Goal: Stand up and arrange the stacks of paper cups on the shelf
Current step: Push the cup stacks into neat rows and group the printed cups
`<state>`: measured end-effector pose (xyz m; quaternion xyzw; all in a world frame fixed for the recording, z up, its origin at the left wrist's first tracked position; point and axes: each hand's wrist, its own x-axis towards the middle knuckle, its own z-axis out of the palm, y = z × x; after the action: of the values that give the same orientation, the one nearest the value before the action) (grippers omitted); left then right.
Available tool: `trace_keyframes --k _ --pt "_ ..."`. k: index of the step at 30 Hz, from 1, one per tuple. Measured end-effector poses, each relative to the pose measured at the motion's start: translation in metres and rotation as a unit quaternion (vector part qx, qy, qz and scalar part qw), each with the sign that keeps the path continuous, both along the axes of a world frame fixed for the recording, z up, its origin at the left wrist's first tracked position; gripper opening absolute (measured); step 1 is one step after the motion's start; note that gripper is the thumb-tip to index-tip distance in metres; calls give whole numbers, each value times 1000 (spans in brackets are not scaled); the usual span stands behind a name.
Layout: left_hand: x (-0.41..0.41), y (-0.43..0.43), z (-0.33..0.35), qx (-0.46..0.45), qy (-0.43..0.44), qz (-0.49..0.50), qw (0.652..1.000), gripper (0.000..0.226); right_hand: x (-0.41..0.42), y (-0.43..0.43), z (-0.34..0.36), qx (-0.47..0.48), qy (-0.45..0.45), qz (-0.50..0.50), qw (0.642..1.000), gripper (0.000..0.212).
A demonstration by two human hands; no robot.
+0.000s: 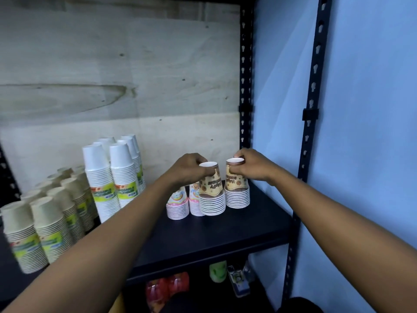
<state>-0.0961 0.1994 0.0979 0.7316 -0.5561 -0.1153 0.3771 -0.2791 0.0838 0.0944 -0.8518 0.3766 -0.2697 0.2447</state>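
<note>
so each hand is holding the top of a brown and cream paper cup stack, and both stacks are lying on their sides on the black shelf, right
Not quite. In the head view the left hand and right hand do grip the tops of the brown and cream paper cup stacks, but both stacks stand upright, rims down, on the black shelf.

A: Free room? Dark shelf [225, 231] is bare in front, open strip from the pink cups [178, 205] out to the shelf edge.

B: Right side?

A: Tight. Brown cup stack [237, 193] sits near the back post [245, 86], wall [372, 109] past that. Right hand [250, 167] grips its top, left hand [189, 168] grips the neighbouring stack [213, 195], the two stacks touching or almost.

B: Left?

A: Blocked. Tall white stacks [112, 177] and beige stacks [38, 229] packed close together.

B: Above?

A: Open, plywood back [112, 75] behind, nothing hanging over the cups.
</note>
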Motion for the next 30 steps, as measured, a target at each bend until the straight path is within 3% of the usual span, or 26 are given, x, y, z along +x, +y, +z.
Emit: trace_keyframes --k 4,17,24,30 --pt "15 26 -13 1 30 37 999 32 21 18 -11 -7 14 28 999 44" --pt "38 68 -31 25 8 62 998 46 68 46 -40 5 51 77 996 48" --pt "41 72 -42 28 -7 47 998 39 79 43 -49 12 57 75 995 48" --pt "50 68 -53 22 -8 77 997 53 78 38 -52 33 60 69 995 49"
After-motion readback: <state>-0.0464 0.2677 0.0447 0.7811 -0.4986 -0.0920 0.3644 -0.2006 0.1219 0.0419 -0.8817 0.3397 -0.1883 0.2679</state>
